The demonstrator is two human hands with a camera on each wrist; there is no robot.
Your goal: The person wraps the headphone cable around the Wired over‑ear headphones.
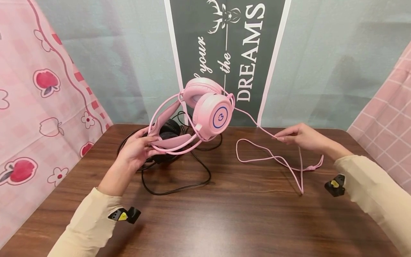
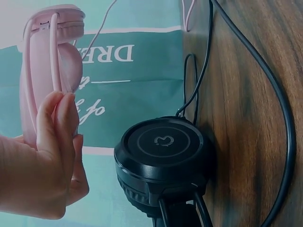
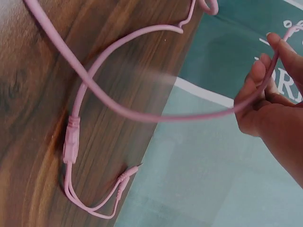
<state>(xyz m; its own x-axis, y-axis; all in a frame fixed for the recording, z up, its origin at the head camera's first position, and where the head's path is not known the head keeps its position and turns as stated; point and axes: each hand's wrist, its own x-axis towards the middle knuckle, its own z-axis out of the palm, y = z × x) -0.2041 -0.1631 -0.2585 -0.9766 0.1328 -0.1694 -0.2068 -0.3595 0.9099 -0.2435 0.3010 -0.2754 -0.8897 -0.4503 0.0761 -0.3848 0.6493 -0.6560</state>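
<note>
My left hand grips pink headphones by the headband, holding them tilted above the table with the ear cups toward the far side. In the left wrist view, the fingers curl round the pink band. From the ear cups a thin pink cable runs to my right hand, which pinches it between thumb and fingers. The rest of this cable lies in loose bends on the table, and its splitter and plug show in the right wrist view. Black headphones sit below and behind my left hand, partly hidden.
A black cable loops over the brown wooden table. Behind the table hangs a pale blue-green cloth with a dark lettered panel. Pink patterned cloths hang on the left and right sides.
</note>
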